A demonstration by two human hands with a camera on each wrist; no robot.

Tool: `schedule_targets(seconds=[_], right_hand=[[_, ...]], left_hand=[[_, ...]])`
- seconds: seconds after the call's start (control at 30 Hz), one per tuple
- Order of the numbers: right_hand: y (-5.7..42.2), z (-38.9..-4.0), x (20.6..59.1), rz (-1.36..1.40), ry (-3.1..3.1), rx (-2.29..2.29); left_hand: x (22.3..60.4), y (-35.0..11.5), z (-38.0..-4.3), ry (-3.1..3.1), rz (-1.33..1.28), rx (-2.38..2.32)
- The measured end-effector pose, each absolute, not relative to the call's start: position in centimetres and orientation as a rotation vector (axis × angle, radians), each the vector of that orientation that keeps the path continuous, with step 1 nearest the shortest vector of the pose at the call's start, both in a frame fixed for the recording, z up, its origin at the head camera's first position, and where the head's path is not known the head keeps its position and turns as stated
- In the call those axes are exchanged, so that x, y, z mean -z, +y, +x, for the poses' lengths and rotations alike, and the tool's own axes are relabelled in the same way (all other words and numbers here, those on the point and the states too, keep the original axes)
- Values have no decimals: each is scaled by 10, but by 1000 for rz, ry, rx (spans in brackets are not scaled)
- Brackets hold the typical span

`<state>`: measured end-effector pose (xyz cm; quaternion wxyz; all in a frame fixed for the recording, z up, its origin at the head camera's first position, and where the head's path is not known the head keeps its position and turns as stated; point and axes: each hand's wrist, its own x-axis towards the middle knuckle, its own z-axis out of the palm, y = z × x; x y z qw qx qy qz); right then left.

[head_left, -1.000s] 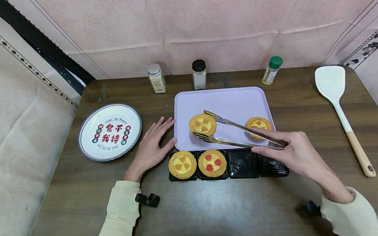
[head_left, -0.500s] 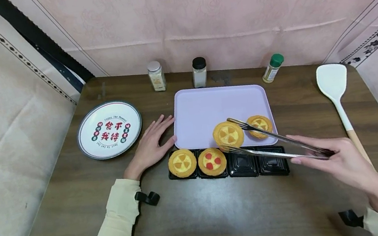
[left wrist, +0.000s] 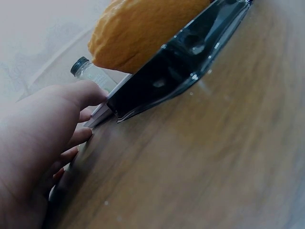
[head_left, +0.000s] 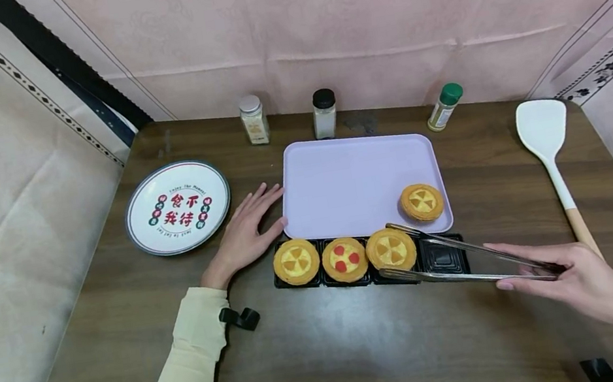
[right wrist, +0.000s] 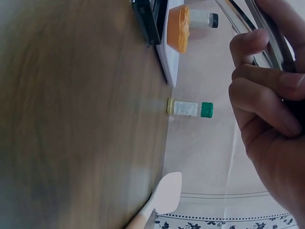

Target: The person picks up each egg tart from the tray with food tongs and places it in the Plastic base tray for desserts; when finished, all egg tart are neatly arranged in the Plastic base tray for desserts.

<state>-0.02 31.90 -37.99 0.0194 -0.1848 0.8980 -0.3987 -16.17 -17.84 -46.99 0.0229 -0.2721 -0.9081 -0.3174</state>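
My right hand (head_left: 582,282) holds a pair of metal tongs (head_left: 469,246) by the closed end. The tongs' two tips stand on either side of a yellow tart (head_left: 390,250) at the third compartment of a black plastic tray (head_left: 444,257). A plain yellow tart (head_left: 296,262) and a tart with red spots (head_left: 344,259) fill the two compartments to its left. Another tart (head_left: 422,201) lies on the lilac tray (head_left: 340,179), near its right front corner. My left hand (head_left: 248,236) lies with spread fingers, touching the lilac tray's left edge.
A round plate (head_left: 178,207) with red characters stands at the left. Seasoning jars with a grey lid (head_left: 255,123), a black lid (head_left: 325,115) and a green lid (head_left: 445,107) line the back. A white spatula (head_left: 543,126) with a wooden handle lies at the right.
My right hand and the tongs have carried a yellow tart from the lilac tray's left half rightward and toward me to the black tray's third compartment. The left hand has stayed put.
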Motion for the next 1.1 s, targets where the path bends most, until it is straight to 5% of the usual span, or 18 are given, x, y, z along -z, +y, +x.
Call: schedule_targets(seconds=[1.1], right_hand=[[319, 6, 380, -403, 2758, 1172]], left_hand=[[468, -178, -161, -2839, -829, 977]])
